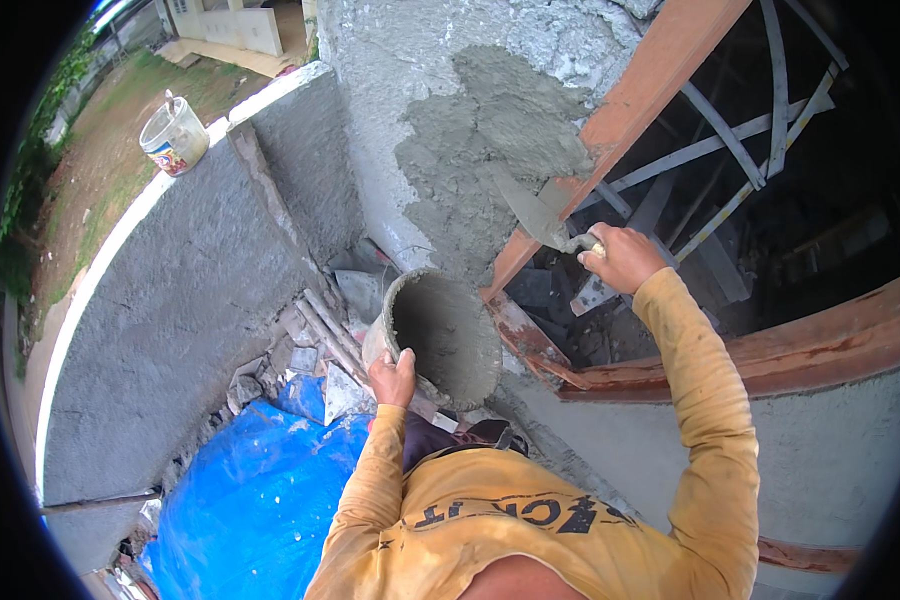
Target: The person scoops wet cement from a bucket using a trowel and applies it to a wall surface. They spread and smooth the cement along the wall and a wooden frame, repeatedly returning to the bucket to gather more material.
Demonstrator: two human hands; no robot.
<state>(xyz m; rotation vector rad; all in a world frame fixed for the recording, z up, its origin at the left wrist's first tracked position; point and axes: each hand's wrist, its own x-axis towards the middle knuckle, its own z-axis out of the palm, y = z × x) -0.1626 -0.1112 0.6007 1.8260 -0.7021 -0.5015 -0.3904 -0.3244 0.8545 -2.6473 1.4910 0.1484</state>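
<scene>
My right hand (622,258) is wrapped round the handle of a pointed trowel (537,217). The trowel's blade lies against the wall beside the reddish-brown window frame (660,70), at the edge of a patch of wet grey mortar (500,120). Low in front of me, my left hand (392,377) grips the rim of a mortar-coated bucket (450,335). The bucket is tilted, its mouth turned toward me and the wall. Mortar coats its inside; how much is at the bottom I cannot tell.
A clear plastic tub (174,137) stands on the curved low wall's white top (100,260) at left. Blue tarpaulin (260,490) and broken rubble (305,360) lie below. Metal bars (735,150) cross the dark window opening at right. Wooden sticks (330,335) lean beside the bucket.
</scene>
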